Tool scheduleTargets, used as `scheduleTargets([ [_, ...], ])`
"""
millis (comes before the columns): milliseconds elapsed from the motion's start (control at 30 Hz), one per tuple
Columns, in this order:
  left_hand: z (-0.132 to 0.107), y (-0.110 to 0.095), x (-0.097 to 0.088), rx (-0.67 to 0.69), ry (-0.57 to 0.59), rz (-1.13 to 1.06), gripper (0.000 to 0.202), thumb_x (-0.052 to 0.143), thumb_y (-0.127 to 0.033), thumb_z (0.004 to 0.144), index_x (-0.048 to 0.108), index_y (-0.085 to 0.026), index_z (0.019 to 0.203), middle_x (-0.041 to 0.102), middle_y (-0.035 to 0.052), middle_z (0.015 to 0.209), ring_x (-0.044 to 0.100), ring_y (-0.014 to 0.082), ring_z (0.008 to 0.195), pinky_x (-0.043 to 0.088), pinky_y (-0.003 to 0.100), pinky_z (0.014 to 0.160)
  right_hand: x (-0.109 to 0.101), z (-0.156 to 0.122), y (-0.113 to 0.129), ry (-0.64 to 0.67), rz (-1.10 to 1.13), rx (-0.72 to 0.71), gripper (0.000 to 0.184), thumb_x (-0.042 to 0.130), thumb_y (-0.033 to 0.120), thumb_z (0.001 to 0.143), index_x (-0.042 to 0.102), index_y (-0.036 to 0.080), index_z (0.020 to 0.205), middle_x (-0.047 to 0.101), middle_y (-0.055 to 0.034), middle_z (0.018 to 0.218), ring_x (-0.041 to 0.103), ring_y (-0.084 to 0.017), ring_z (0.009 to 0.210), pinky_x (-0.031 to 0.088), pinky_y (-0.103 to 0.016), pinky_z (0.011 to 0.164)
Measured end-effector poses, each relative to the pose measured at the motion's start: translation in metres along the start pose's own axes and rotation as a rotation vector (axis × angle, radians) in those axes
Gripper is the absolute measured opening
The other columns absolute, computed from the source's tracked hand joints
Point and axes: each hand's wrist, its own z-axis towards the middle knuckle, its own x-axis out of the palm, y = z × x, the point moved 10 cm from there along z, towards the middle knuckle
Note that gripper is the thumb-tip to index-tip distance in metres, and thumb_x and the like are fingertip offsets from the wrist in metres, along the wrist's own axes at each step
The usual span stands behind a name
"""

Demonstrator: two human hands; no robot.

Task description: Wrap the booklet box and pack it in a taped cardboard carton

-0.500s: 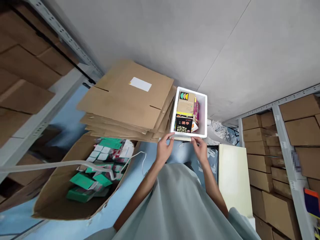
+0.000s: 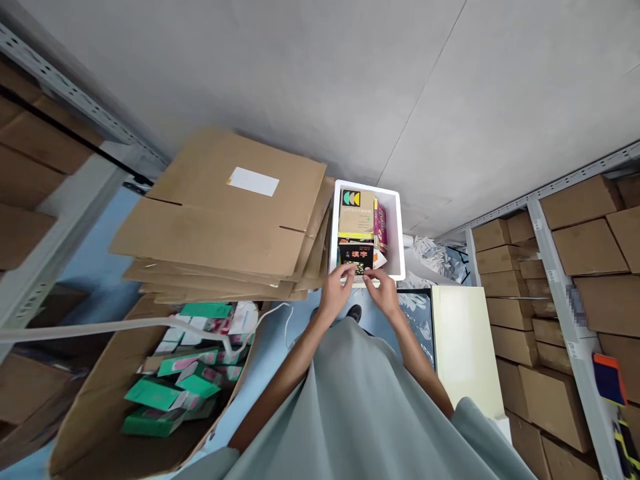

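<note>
A white bin (image 2: 400, 227) stands on the floor in front of me. It holds a tan box (image 2: 356, 212), a pink box (image 2: 380, 227) on edge and a black box (image 2: 361, 255) nearest me. My left hand (image 2: 336, 291) and my right hand (image 2: 384, 292) meet at the bin's near rim. Their fingertips are curled and pinched on the near edge of the black box. What lies under the fingers is hidden.
A stack of flattened cardboard (image 2: 220, 220) lies left of the bin and touches it. An open carton (image 2: 95, 427) of green boxes (image 2: 165, 393) sits at lower left. Metal shelves with cartons (image 2: 575, 253) line the right; another shelf (image 2: 60, 193) lines the left. A cream panel (image 2: 463, 340) stands beside my right arm.
Both hands have left the bin's near rim corners and come together at the middle, onto the black box. My view has shifted a little, so the bin sits further left.
</note>
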Motion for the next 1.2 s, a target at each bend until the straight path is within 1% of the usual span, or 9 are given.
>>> scheduleTargets([
  [133, 0.023, 0.005, 0.028, 0.095, 0.070, 0.237, 0.028, 0.049, -0.036, 0.110, 0.073, -0.024, 0.105, 0.080, 0.0078, 0.105, 0.075, 0.0234, 0.096, 0.057, 0.034, 0.085, 0.022, 0.021, -0.028, 0.071, -0.094, -0.030, 0.023, 0.059, 0.035, 0.104, 0.078, 0.021, 0.103, 0.079, -0.0082, 0.098, 0.070, -0.023, 0.087, 0.055, -0.033, 0.083],
  [233, 0.028, 0.020, 0.039, 0.107, 0.092, 0.368, 0.035, 0.045, -0.036, 0.112, 0.066, -0.025, 0.087, 0.076, 0.0067, 0.088, 0.071, 0.0225, 0.082, 0.049, 0.032, 0.075, 0.036, 0.028, -0.042, 0.104, -0.153, -0.056, 0.019, 0.060, 0.029, 0.103, 0.076, 0.021, 0.100, 0.076, -0.0072, 0.094, 0.066, -0.022, 0.083, 0.053, -0.031, 0.081],
  [433, 0.024, 0.042, 0.040, 0.046, -0.027, 0.434, 0.035, 0.049, -0.036, 0.109, 0.056, -0.025, 0.076, 0.069, 0.0079, 0.078, 0.064, 0.0220, 0.075, 0.039, 0.032, 0.069, 0.043, 0.027, -0.052, 0.112, -0.181, -0.114, 0.015, 0.062, 0.026, 0.102, 0.075, 0.020, 0.098, 0.073, -0.0057, 0.090, 0.065, -0.021, 0.085, 0.050, -0.030, 0.083],
  [600, 0.024, 0.047, 0.037, -0.006, -0.086, 0.407, 0.038, 0.051, -0.039, 0.107, 0.054, -0.025, 0.072, 0.067, 0.0073, 0.075, 0.062, 0.0213, 0.073, 0.039, 0.031, 0.070, 0.041, 0.031, -0.057, 0.130, -0.106, -0.100, 0.020, 0.062, 0.031, 0.103, 0.077, 0.021, 0.094, 0.073, -0.0050, 0.086, 0.066, -0.021, 0.081, 0.050, -0.029, 0.078],
  [733, 0.029, 0.052, 0.030, -0.063, -0.099, 0.318, 0.038, 0.052, -0.045, 0.107, 0.060, -0.025, 0.076, 0.071, 0.0059, 0.077, 0.066, 0.0204, 0.074, 0.045, 0.030, 0.071, 0.040, 0.035, -0.060, 0.141, -0.051, -0.072, 0.023, 0.064, 0.036, 0.103, 0.080, 0.022, 0.094, 0.076, -0.0047, 0.087, 0.067, -0.020, 0.079, 0.051, -0.029, 0.078],
  [867, 0.037, 0.060, 0.027, -0.121, -0.064, 0.171, 0.039, 0.051, -0.053, 0.108, 0.069, -0.025, 0.090, 0.074, 0.0040, 0.078, 0.073, 0.0205, 0.076, 0.054, 0.029, 0.070, 0.041, 0.037, -0.062, 0.147, -0.031, -0.040, 0.027, 0.071, 0.046, 0.101, 0.082, 0.022, 0.096, 0.076, -0.0037, 0.085, 0.067, -0.019, 0.075, 0.051, -0.028, 0.075],
  [933, 0.039, 0.064, 0.027, -0.145, -0.036, 0.089, 0.043, 0.047, -0.058, 0.108, 0.071, -0.024, 0.097, 0.077, 0.0052, 0.084, 0.077, 0.0214, 0.080, 0.059, 0.030, 0.069, 0.043, 0.038, -0.063, 0.155, -0.047, -0.020, 0.027, 0.074, 0.048, 0.099, 0.083, 0.023, 0.099, 0.076, -0.0032, 0.085, 0.067, -0.018, 0.073, 0.051, -0.027, 0.073],
  [1067, 0.041, 0.071, 0.027, -0.180, 0.012, -0.037, 0.052, 0.044, -0.066, 0.107, 0.071, -0.021, 0.108, 0.081, 0.0103, 0.101, 0.081, 0.0240, 0.088, 0.066, 0.032, 0.068, 0.045, 0.038, -0.059, 0.181, -0.133, -0.016, 0.021, 0.074, 0.042, 0.100, 0.084, 0.023, 0.104, 0.078, -0.0032, 0.090, 0.069, -0.018, 0.077, 0.049, -0.026, 0.075],
  [1200, 0.040, 0.074, 0.030, -0.200, 0.063, -0.123, 0.053, 0.052, -0.070, 0.104, 0.073, -0.022, 0.110, 0.080, 0.0111, 0.108, 0.081, 0.0246, 0.092, 0.069, 0.034, 0.071, 0.048, 0.037, -0.050, 0.216, -0.251, -0.024, 0.016, 0.071, 0.032, 0.101, 0.084, 0.025, 0.107, 0.079, -0.0026, 0.098, 0.071, -0.018, 0.085, 0.047, -0.025, 0.075],
])
